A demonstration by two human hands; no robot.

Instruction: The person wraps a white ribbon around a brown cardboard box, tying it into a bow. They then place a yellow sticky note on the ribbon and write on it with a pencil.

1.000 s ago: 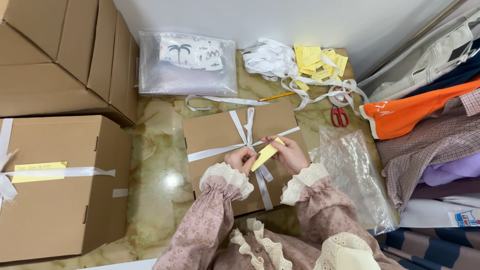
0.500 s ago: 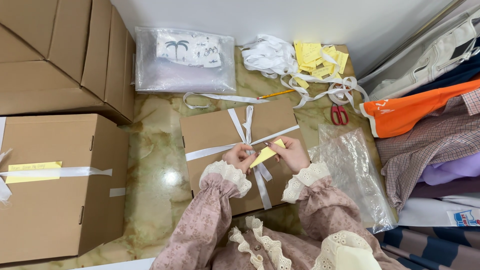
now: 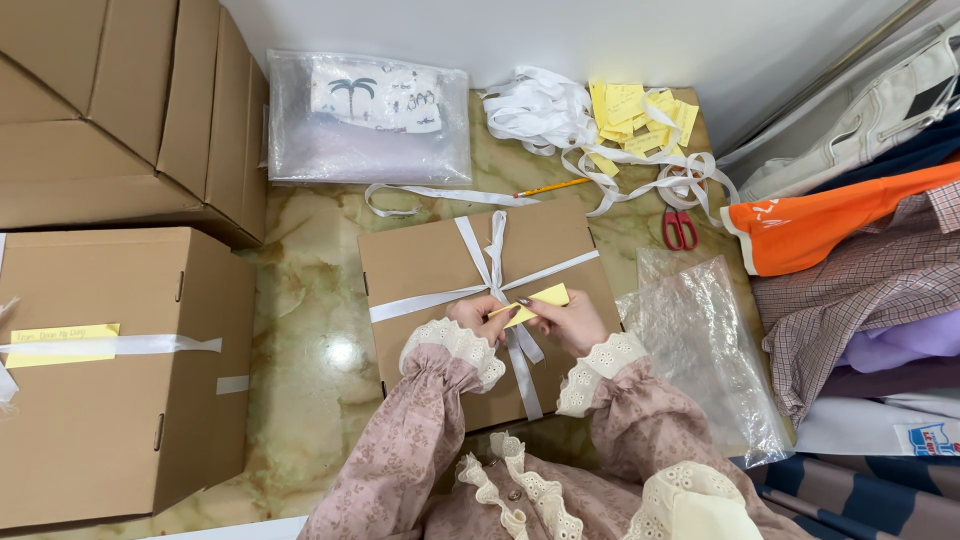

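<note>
A flat brown box (image 3: 470, 290) tied with white ribbon lies in the middle, a yellow slip (image 3: 538, 300) on it. To its left stands a taller carton (image 3: 110, 400) bearing a yellow label (image 3: 62, 343); behind it, a clear plastic packet (image 3: 368, 120) and loose yellow slips (image 3: 640, 110).

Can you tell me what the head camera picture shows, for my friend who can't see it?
Two hands, left hand and right hand, hold a yellow paper tag over a flat brown box tied with white ribbon. Red scissors lie nearby.
</note>
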